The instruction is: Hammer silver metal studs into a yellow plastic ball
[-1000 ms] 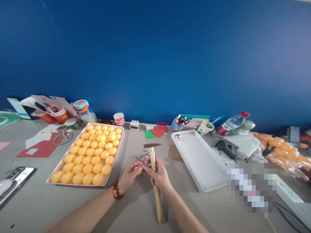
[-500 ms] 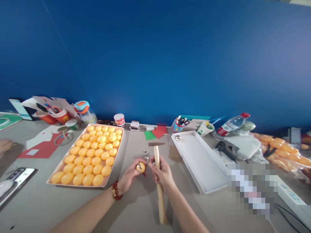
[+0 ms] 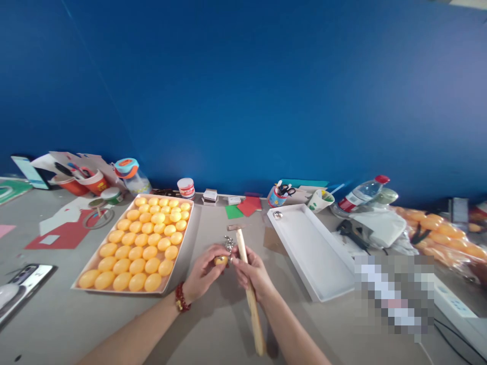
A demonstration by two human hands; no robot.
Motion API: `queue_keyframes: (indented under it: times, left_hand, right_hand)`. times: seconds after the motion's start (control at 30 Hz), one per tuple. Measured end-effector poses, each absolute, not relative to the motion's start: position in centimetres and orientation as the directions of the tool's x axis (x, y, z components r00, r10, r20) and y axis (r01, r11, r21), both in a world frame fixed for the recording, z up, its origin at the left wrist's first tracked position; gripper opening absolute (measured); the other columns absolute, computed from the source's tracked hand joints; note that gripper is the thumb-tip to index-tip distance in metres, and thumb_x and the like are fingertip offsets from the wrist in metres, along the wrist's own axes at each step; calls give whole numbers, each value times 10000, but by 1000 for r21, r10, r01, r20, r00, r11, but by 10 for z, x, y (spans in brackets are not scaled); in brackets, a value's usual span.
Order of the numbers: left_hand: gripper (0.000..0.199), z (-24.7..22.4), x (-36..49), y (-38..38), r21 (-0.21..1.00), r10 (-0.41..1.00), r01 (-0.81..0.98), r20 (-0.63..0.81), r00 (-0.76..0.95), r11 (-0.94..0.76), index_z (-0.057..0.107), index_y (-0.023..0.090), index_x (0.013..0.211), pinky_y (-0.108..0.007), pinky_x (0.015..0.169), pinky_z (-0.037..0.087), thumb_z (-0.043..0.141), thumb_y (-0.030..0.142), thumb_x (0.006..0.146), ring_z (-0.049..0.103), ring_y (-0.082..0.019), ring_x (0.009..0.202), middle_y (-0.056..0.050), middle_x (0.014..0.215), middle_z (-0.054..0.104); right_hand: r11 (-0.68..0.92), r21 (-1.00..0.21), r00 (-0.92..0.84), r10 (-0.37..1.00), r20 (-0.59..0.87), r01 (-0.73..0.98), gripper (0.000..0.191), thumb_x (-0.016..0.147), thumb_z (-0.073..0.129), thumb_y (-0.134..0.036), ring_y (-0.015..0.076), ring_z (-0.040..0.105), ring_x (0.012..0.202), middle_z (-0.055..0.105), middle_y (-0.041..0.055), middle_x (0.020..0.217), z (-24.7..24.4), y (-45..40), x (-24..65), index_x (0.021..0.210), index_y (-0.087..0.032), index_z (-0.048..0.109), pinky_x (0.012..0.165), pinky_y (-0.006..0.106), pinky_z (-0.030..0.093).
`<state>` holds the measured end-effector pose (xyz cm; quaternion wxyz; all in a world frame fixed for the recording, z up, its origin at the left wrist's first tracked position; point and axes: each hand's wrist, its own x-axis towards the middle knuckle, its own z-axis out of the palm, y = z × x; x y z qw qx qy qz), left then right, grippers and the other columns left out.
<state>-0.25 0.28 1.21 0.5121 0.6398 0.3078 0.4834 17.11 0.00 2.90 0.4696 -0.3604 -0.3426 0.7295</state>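
My left hand (image 3: 205,268) is closed around an orange ball (image 3: 220,260), which looks like a table tennis ball and has a dark or metallic mark on it. Just to its right, my right hand (image 3: 254,271) grips a wooden-handled hammer (image 3: 251,299), its metal head pointing away from me. The thumb and fingertips of that hand also meet close to the ball, but whether they pinch something small cannot be made out. A small heap of shiny metal pieces (image 3: 229,242) lies on the table just beyond my hands.
A shallow box (image 3: 167,284) full of orange balls stands on the left. On the right is a white tray (image 3: 319,263) with a silvery item (image 3: 277,215) in its far corner. Green and red paper (image 3: 249,205), a pen cup (image 3: 277,199) and a bottle (image 3: 361,195) line the wall.
My hands have come closer together, and the ball has turned so its metallic spot shows less. The hammer has tilted, its head swinging left and its handle end right.
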Motion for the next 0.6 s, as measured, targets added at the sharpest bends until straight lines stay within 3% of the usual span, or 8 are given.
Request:
queue_keyframes:
  times: [0.27, 0.43, 0.6]
  left_hand:
    - [326, 8, -4, 1, 852, 800, 50, 467, 376, -521, 603, 234, 1241, -391, 967, 479, 515, 176, 932, 567, -232, 1130, -106, 1178, 615]
    - [395, 5, -4, 0, 808, 778, 125, 495, 386, -576, 555, 256, 1300, -377, 1006, 462, 508, 132, 928, 549, -218, 1174, -98, 1234, 587]
    - [452, 7, -5, 0, 772, 760, 193, 489, 427, -605, 498, 260, 1358, -365, 971, 492, 482, 113, 931, 559, -212, 1143, -109, 1232, 558]
  right_hand:
    - [-266, -815, -229, 959, -169, -514, 328, 740, 796, -290, -14, 307, 326, 569, -76, 702, 25, 1, 170, 958, -204, 567, 276, 112, 278]
    - [-251, -823, -206, 964, -166, -510, 305, 749, 785, -277, -20, 350, 340, 592, -50, 816, 24, 1, 169, 964, -202, 583, 276, 109, 295]
    - [-209, -860, -159, 976, -151, -465, 306, 757, 780, -295, -12, 369, 338, 592, -54, 794, 25, -1, 168, 968, -199, 581, 277, 115, 315]
